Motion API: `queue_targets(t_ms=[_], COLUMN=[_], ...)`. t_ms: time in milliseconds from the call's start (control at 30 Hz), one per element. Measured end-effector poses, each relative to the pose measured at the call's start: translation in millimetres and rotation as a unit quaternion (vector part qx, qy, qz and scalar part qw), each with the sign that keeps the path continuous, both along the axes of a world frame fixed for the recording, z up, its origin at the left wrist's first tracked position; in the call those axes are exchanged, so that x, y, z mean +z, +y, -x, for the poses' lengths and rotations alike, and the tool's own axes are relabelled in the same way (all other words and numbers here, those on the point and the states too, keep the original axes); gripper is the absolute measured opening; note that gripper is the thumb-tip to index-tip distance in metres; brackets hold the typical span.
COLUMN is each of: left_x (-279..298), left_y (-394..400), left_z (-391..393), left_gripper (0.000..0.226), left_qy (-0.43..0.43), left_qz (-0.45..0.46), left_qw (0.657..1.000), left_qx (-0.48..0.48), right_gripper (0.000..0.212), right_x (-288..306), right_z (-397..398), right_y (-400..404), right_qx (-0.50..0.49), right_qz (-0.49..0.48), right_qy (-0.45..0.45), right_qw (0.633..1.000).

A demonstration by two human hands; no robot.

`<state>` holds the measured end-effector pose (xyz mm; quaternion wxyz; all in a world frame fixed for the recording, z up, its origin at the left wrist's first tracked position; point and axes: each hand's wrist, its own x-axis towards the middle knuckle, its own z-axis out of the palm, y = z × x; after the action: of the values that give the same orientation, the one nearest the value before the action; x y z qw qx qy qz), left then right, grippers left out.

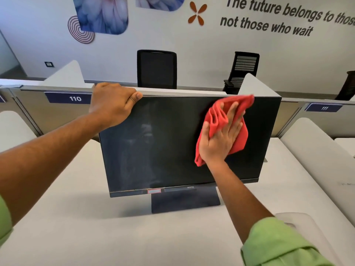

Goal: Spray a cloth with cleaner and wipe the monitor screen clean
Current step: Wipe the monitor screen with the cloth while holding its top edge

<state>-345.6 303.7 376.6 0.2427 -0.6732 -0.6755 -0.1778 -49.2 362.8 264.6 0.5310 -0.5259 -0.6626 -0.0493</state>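
Note:
A black monitor stands on its flat base in the middle of a white desk, its dark screen streaked with haze left of centre. My left hand grips the monitor's top left corner, thumb over the front edge. My right hand lies flat with fingers spread on a red cloth, pressing it against the upper right part of the screen. The cloth is bunched and reaches up to the monitor's top edge. No spray bottle is in view.
A low partition with number plates 110 and 111 runs behind the monitor. Two black office chairs stand beyond it by the wall. White curved dividers border the desk on the right and left.

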Motion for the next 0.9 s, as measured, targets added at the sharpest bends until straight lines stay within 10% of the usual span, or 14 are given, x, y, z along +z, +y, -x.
queue_targets(t_ms=[333,733,900], left_x=[-5,1,4], left_y=[-2,-4,-10], left_z=[11,1,-4], left_gripper=[0.067,0.068,0.064], left_qy=[0.009,0.013,-0.016], left_qz=[-0.032,-0.017,-0.002], left_qw=[0.999,1.0,1.0], left_qx=[-0.026,-0.023,-0.017], right_gripper=[0.063,0.06,0.068], right_x=[14,-66,-56], right_z=[104,29,10], right_y=[-41,-58,-43], right_qx=[0.157,0.232,0.151], right_qz=[-0.092,-0.1,-0.059], right_qy=[-0.221,-0.397,-0.253], right_qw=[0.958,0.882,0.954])
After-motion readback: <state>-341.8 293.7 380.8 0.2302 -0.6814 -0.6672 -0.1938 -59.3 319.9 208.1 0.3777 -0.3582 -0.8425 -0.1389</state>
